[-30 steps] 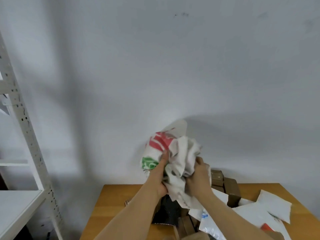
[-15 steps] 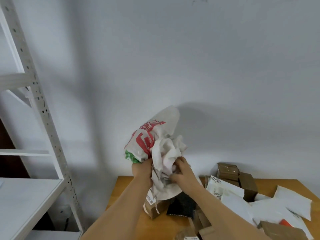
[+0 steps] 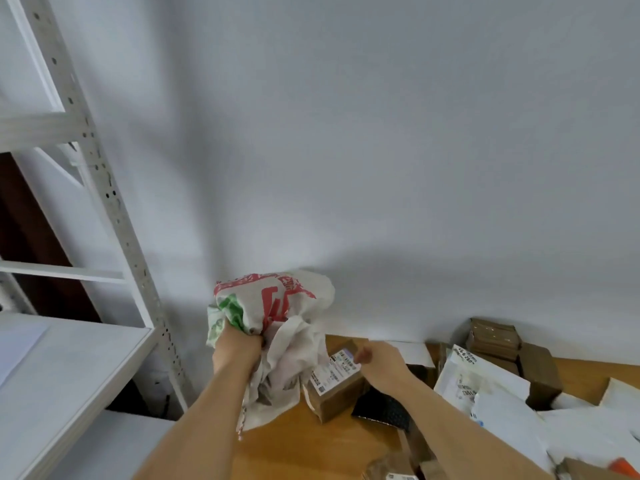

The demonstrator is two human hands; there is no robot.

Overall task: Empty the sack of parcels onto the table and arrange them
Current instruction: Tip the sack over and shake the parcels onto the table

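1. Head view: left hand [image 3: 237, 351] is clenched round a bunch of the sack [image 3: 277, 327], holding it up above the table's [image 3: 294, 448] far-left corner.
2. Sack is white woven cloth w/ red and green print, crumpled; top part bulges up and right against the wall [image 3: 381, 133], lower part hangs down past the left wrist, frayed edge just above the tabletop.
3. Right hand [image 3: 379, 360] is off the sack, just right of it, over the box [image 3: 337, 382]. Fingers look loosely curled, nothing in them; blurred, so can't tell more than that.
4. Box is brown cardboard w/ a white shipping label on top, tilted, touching or just beside the sack's hanging part.
5. Black mailer [image 3: 381, 408] lies near-right of the box, partly under the right forearm.
6. Parcels on the table's right side: white mailers [image 3: 485, 382] overlapping in a heap, one w/ printed label text; brown boxes [image 3: 495, 337] stacked at the far edge by the wall.
7. More brown packets [image 3: 391, 465] at the near edge, cut off by the frame.
8. Rack [image 3: 114, 209], white metal w/ perforated upright, stands left of the table; its shelf [image 3: 69, 358] sits level w/ the left forearm.
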